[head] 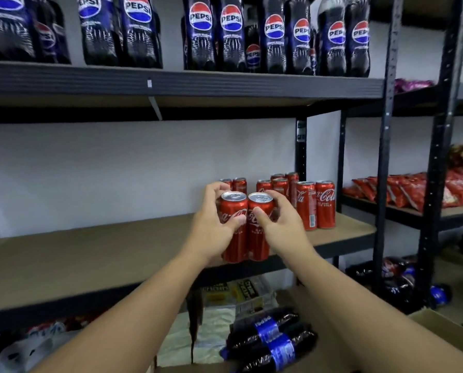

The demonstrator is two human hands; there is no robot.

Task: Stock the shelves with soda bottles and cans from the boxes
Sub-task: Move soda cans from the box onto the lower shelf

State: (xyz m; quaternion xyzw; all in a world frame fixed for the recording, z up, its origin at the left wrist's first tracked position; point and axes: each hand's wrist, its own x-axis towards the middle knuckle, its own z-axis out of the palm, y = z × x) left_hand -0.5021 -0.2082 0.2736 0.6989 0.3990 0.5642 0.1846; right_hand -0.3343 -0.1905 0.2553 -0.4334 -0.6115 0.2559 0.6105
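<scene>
Both forearms reach forward and slightly upward toward the middle tier of the racking. The left hand (211, 224) is wrapped round the left red aluminium cola can (233, 208): fingers curl over its far side near the rim, and the thumb presses across the front of its label. The right hand (281, 224) mirrors this on the right red aluminium cola can (260, 238), thumb on the front and fingers round the back. Each hand is clamped on its own can.

The two cans stand upright, long axes vertical, silver tops and pull tabs facing up, sides touching. They sit at the front edge of the brown board shelf (90, 259). Whether their bases rest on the board cannot be told.

To the right, further back on the same board, a cluster of matching red cans (316, 203) stands upright, labels facing forward.

On the dark metal shelf above (225, 84), a row of large dark cola bottles with blue labels (200, 33) stands upright.

Below, an open brown cardboard box (440, 329) appears to hold dark plastic bottles with blue labels (273, 340), lying on their sides.
</scene>
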